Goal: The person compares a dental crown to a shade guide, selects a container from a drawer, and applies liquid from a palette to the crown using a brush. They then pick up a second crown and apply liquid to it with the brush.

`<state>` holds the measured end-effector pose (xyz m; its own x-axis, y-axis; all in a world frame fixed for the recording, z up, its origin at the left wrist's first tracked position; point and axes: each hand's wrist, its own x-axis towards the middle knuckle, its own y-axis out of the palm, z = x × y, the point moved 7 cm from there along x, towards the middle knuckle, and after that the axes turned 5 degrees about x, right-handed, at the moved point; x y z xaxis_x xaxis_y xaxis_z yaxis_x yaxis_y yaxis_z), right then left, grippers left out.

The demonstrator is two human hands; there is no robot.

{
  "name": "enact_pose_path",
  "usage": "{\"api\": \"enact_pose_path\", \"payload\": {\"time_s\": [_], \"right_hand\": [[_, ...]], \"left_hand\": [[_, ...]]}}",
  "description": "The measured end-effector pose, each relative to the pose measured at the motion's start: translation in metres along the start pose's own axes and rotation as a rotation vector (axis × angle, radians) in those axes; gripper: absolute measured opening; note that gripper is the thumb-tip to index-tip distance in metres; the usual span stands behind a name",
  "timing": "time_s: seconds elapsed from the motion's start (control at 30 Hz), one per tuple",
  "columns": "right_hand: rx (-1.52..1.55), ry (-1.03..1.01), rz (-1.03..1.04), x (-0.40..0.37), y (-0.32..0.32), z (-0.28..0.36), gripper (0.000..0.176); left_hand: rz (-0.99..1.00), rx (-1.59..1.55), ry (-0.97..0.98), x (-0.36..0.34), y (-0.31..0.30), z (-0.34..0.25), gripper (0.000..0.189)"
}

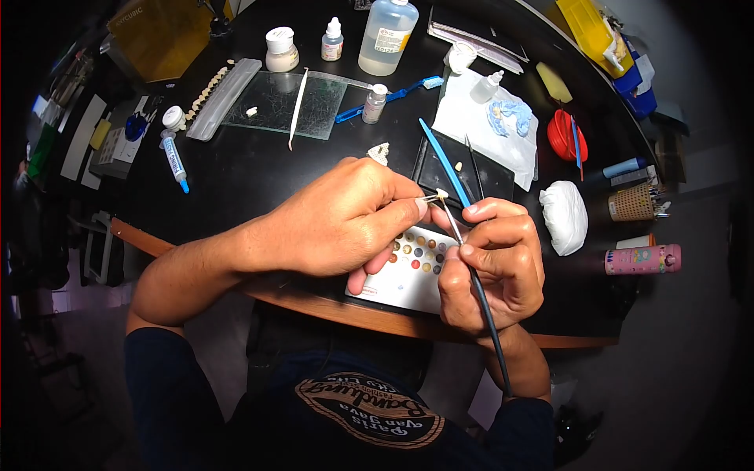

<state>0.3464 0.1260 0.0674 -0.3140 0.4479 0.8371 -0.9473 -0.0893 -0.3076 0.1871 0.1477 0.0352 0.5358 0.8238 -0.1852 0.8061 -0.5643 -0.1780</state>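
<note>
My left hand (342, 216) is closed, thumb and forefinger pinching a thin pale tool, perhaps tweezers, whose tip meets a small cream dental crown (442, 193). The rest of that tool is hidden by the fingers. In my right hand (499, 263) is a fine brush (484, 302) with a long dark handle, its tip touching or very near the crown. A blue stick-like tool (444, 161) also runs up from between the right fingers. Below both hands lies a white palette (393, 289) with rows of coloured round dots, partly covered by them.
A dark box (499, 174) with a thin pointed tool on it lies ahead, beside white tissue (455, 106) bearing a blue mould (509, 118). Farther back are a glass slab (271, 110), a blue toothbrush (393, 98), a large bottle (388, 39) and a syringe (173, 161).
</note>
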Motion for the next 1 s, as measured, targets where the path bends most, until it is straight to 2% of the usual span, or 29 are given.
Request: {"api": "enact_pose_path", "payload": {"time_s": [0.5,1.0], "right_hand": [[0.011,0.033,-0.056,-0.0052,-0.0001,-0.0052,0.022],[-0.016,-0.011,-0.021,0.0003,0.0023,-0.0002,0.022]], "left_hand": [[0.013,0.0,0.013,-0.0008,-0.0005,-0.0027,0.039],[0.005,0.004,0.001,-0.0002,-0.0003,-0.0006,0.038]]}}
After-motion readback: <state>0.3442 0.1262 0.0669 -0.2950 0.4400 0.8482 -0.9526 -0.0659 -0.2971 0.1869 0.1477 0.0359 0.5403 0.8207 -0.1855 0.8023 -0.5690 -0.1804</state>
